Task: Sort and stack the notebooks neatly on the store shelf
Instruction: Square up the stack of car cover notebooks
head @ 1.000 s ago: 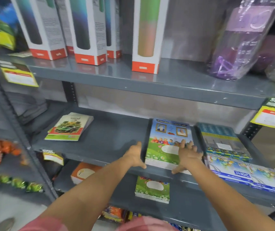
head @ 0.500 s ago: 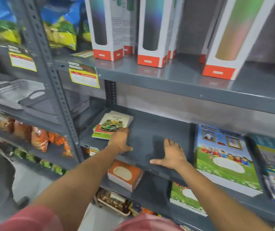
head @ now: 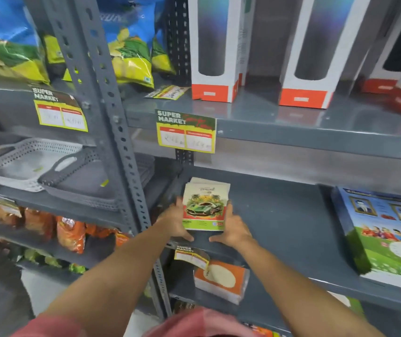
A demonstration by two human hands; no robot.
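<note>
A small stack of notebooks with a green car on the cover (head: 205,207) lies at the left end of the grey middle shelf (head: 279,222). My left hand (head: 175,223) presses against the stack's left edge and my right hand (head: 231,228) against its right edge, thumbs at the front corners. A taller stack of notebooks with a blue and green cover (head: 384,233) lies at the right end of the same shelf. On the shelf below sits an orange and white stack (head: 220,280).
Boxed bottles (head: 215,52) stand on the shelf above, with price tags (head: 186,131) on the shelf edges. A perforated upright post (head: 112,122) stands left of my hands. Plastic baskets (head: 36,164) and snack bags (head: 70,233) fill the neighbouring rack.
Both hands left the blue and green stack and moved left along the shelf. They now clasp the green car stack, which sits straighter than before. The view has swung left.
</note>
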